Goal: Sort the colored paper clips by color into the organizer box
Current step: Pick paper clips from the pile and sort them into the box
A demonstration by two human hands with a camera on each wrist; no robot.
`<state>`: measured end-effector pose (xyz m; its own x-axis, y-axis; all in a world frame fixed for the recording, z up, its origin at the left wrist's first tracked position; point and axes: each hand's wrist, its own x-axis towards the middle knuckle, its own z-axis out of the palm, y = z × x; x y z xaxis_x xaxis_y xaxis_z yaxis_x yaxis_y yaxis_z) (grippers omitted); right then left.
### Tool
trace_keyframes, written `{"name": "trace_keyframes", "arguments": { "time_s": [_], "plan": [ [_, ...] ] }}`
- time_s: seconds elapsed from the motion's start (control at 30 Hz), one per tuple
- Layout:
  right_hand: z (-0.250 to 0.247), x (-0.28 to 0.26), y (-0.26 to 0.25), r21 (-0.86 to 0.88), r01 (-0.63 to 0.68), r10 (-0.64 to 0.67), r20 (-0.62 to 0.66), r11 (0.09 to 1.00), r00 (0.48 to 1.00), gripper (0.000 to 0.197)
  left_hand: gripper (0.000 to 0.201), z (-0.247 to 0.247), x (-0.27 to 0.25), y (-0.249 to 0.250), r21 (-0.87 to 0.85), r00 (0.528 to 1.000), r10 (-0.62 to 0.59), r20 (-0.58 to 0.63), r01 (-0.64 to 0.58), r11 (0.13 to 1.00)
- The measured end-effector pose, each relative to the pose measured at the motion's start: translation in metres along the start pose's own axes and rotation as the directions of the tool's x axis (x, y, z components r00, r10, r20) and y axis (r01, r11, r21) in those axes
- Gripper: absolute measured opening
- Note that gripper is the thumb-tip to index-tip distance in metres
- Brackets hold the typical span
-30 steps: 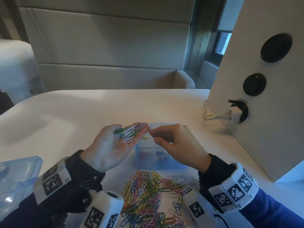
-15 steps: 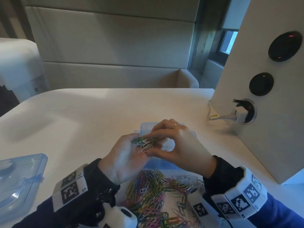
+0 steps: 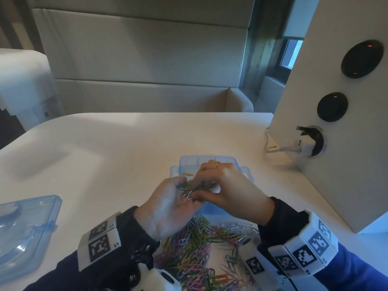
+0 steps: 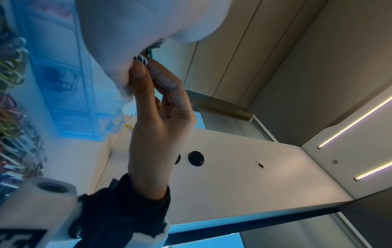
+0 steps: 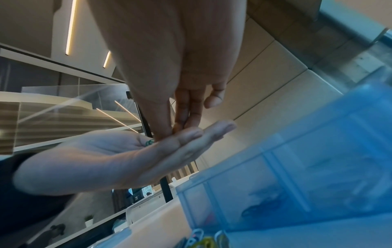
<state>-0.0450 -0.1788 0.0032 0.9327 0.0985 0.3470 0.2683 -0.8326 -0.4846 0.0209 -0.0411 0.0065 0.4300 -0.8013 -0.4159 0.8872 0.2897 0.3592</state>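
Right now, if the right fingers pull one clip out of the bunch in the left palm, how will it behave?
The clips are thin wire loops lying overlapped, so one likely drags neighbours along. They look light; loose ones could slide off the flat left hand. The right hand fingertips probably need a firm pinch.

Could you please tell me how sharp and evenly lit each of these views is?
Head view: sharp, with straight edges bowed and soft shade on the table. Left wrist view: blurred, blue-tinted box. Right wrist view: blurred left hand, glowing ceiling strips.
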Motion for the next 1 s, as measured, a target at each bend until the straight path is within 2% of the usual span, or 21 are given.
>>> {"name": "trace_keyframes", "arguments": {
  "time_s": [0.1, 0.3, 0.47, 0.7, 0.8, 1.0],
  "plan": [
    [0.001, 0.001, 0.001, 0.029, -0.018, 0.018, 0.002, 0.999, 1.000, 0.005, 0.034, -0.003, 0.002, 0.001, -0.006, 0.999, -0.005, 0.035, 0.005, 1.000],
    [-0.002, 0.002, 0.002, 0.273, -0.139, 0.153, -0.032, 0.952, 0.988, 0.010, 0.038, -0.007, 0.004, 0.005, 0.064, 0.998, -0.024, 0.051, 0.021, 0.998],
    [-0.001, 0.002, 0.006, 0.358, -0.189, 0.222, -0.054, 0.914, 0.973, 0.010, 0.041, -0.009, 0.005, 0.004, 0.066, 0.999, -0.024, 0.041, 0.021, 0.998],
    [-0.003, 0.001, 0.012, 0.518, -0.310, 0.371, -0.017, 0.797, 0.928, 0.011, 0.038, -0.011, 0.007, 0.004, 0.056, 0.997, -0.054, 0.061, 0.051, 0.997],
    [-0.005, 0.001, 0.011, 0.540, -0.320, 0.397, -0.028, 0.778, 0.917, 0.010, 0.039, -0.010, 0.007, 0.004, 0.040, 0.996, -0.057, 0.074, 0.054, 0.998],
    [-0.008, 0.000, 0.010, 0.461, -0.327, 0.399, -0.066, 0.825, 0.915, 0.008, 0.037, -0.008, 0.004, 0.002, 0.045, 0.997, -0.044, 0.069, 0.041, 0.998]
  ]
}}
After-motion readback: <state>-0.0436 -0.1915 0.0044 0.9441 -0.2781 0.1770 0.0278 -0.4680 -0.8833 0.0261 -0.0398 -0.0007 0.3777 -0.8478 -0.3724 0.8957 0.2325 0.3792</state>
